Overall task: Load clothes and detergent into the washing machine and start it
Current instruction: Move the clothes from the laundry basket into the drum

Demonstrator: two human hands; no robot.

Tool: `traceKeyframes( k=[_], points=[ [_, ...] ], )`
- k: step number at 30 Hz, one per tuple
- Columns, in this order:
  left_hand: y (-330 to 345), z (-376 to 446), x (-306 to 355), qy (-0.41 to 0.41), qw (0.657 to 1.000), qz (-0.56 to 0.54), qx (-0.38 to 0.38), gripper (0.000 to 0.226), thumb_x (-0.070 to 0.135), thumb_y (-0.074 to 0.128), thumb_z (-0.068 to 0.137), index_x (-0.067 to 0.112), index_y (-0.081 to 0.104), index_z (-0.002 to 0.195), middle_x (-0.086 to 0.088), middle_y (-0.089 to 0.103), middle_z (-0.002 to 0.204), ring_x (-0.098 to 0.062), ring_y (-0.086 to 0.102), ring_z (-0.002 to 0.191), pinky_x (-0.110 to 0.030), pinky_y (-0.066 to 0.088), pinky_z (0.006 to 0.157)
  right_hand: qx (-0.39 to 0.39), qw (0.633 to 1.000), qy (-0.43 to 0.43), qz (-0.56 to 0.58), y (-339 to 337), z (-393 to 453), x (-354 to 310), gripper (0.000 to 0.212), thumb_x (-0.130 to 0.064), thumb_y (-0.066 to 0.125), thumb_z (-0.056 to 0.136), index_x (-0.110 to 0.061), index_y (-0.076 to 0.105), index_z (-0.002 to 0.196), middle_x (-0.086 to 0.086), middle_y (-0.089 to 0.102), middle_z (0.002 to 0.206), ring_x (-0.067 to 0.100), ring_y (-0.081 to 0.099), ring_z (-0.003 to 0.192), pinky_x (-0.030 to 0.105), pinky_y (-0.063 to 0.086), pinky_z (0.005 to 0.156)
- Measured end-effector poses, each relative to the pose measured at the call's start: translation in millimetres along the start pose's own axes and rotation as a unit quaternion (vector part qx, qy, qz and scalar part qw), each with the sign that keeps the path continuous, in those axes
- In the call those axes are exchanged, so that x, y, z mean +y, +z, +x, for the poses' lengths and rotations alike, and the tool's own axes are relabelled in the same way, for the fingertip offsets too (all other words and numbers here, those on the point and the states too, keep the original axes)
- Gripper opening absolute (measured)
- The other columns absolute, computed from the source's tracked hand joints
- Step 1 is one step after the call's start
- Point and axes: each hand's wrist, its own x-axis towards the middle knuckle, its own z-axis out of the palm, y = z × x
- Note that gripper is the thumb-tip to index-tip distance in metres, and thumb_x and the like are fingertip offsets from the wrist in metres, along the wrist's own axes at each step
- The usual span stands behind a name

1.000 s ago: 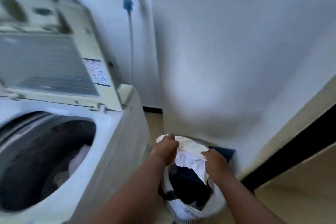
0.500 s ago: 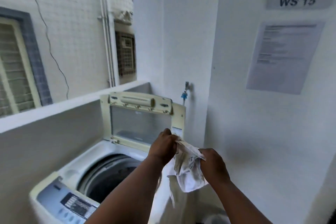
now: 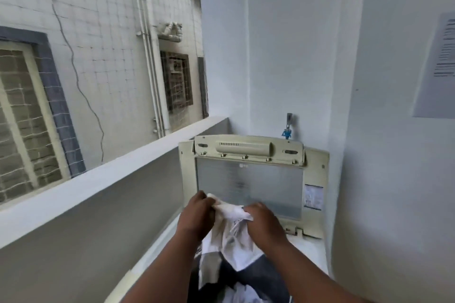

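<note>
The washer's lid (image 3: 250, 189) stands up at the back like a wall. A low wall (image 3: 103, 194) shuts off the left side, and a white wall (image 3: 394, 179) is close on the right. The tap (image 3: 288, 125) sticks out above the lid. Open air lies above the tub.

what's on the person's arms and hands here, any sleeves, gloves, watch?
Nothing worn that shows. Both forearms are bare up to the frame's bottom edge, no sleeves in view. The left hand and right hand are bare: no gloves, and no rings, watch or markings visible.
</note>
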Motion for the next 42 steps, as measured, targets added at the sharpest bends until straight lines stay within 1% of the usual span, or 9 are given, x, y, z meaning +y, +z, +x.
traceKeyframes(
  k=[8, 11, 15, 19, 24, 26, 30, 37, 42],
  points=[
    [87.1, -8.7, -62.6, -0.031, 0.991, -0.015, -0.132, 0.031, 0.018, 0.054, 0.087, 0.024, 0.068, 0.113, -0.006, 0.056, 0.115, -0.026, 0.057, 0.110, -0.031, 0.045, 0.087, -0.111, 0.990, 0.055, -0.064, 84.1, 30.1, 59.5, 0.038, -0.015, 0.047, 0.082, -0.034, 0.066, 0.109, -0.003, 0.060, 0.108, 0.016, 0.058, 0.105, 0.028, 0.045, 0.087],
    [129.6, -15.7, -82.1, -0.050, 0.976, 0.001, -0.211, 0.034, 0.020, 0.052, 0.088, 0.021, 0.065, 0.119, -0.008, 0.053, 0.122, -0.029, 0.055, 0.114, -0.030, 0.042, 0.092, -0.178, 0.980, 0.072, -0.054, 127.2, 41.5, 104.4, 0.026, -0.026, 0.043, 0.079, -0.039, 0.064, 0.087, -0.005, 0.064, 0.096, 0.017, 0.062, 0.097, 0.028, 0.047, 0.082],
    [181.3, -13.6, -96.1, -0.114, 0.947, 0.008, -0.300, 0.037, 0.022, 0.050, 0.088, 0.022, 0.056, 0.124, -0.009, 0.049, 0.131, -0.031, 0.056, 0.115, -0.036, 0.047, 0.093, -0.244, 0.964, 0.092, -0.059, 167.2, 49.8, 147.8, 0.034, -0.020, 0.037, 0.070, -0.019, 0.068, 0.084, 0.007, 0.067, 0.095, 0.024, 0.061, 0.094, 0.031, 0.049, 0.078],
    [228.3, -21.5, -100.0, -0.173, 0.882, 0.035, -0.438, 0.044, 0.020, 0.052, 0.090, 0.020, 0.047, 0.134, -0.012, 0.051, 0.134, -0.030, 0.054, 0.119, -0.035, 0.045, 0.094, -0.338, 0.932, 0.113, -0.059, 206.1, 42.5, 186.1, 0.035, -0.019, 0.046, 0.078, -0.012, 0.066, 0.105, 0.012, 0.062, 0.118, 0.027, 0.057, 0.112, 0.028, 0.045, 0.089],
    [259.4, -39.0, -101.3, -0.250, 0.752, 0.047, -0.608, 0.050, 0.004, 0.065, 0.086, 0.001, 0.047, 0.133, -0.022, 0.053, 0.134, -0.036, 0.054, 0.122, -0.039, 0.047, 0.095, -0.557, 0.810, 0.122, -0.137, 251.9, 21.9, 220.1, 0.015, -0.010, 0.052, 0.089, -0.005, 0.062, 0.099, 0.015, 0.060, 0.108, 0.026, 0.055, 0.109, 0.027, 0.043, 0.086],
    [265.8, -42.5, -107.5, -0.273, 0.723, 0.057, -0.632, 0.059, 0.012, 0.071, 0.082, 0.003, 0.045, 0.135, -0.020, 0.052, 0.136, -0.036, 0.053, 0.123, -0.044, 0.047, 0.099, -0.601, 0.772, 0.133, -0.160, 265.9, 18.0, 224.1, 0.035, -0.011, 0.054, 0.089, -0.005, 0.055, 0.124, 0.015, 0.053, 0.130, 0.027, 0.050, 0.122, 0.031, 0.043, 0.100],
    [271.9, -39.1, -115.1, -0.276, 0.738, 0.059, -0.613, 0.065, 0.029, 0.072, 0.081, 0.014, 0.045, 0.139, -0.006, 0.048, 0.142, -0.028, 0.049, 0.127, -0.037, 0.042, 0.104, -0.618, 0.756, 0.146, -0.158, 269.9, 24.7, 215.7, 0.063, -0.016, 0.068, 0.083, -0.008, 0.042, 0.139, 0.013, 0.046, 0.141, 0.028, 0.050, 0.124, 0.037, 0.046, 0.101],
    [256.5, -29.9, -93.3, -0.250, 0.786, 0.023, -0.565, 0.070, 0.034, 0.065, 0.086, 0.017, 0.035, 0.147, -0.011, 0.041, 0.149, -0.029, 0.043, 0.133, -0.037, 0.037, 0.109, -0.529, 0.817, 0.182, -0.135, 238.5, 27.7, 209.5, 0.044, -0.012, 0.056, 0.083, -0.011, 0.050, 0.127, 0.011, 0.057, 0.124, 0.025, 0.059, 0.108, 0.031, 0.049, 0.083],
    [219.8, -25.8, -63.1, -0.199, 0.828, 0.034, -0.523, 0.083, 0.036, 0.065, 0.085, 0.018, 0.020, 0.152, -0.013, 0.034, 0.152, -0.031, 0.040, 0.135, -0.038, 0.036, 0.111, -0.464, 0.852, 0.188, -0.155, 186.0, 11.3, 187.9, 0.046, -0.026, 0.063, 0.080, -0.018, 0.054, 0.125, 0.009, 0.058, 0.126, 0.025, 0.059, 0.110, 0.034, 0.049, 0.093]
  ],
)
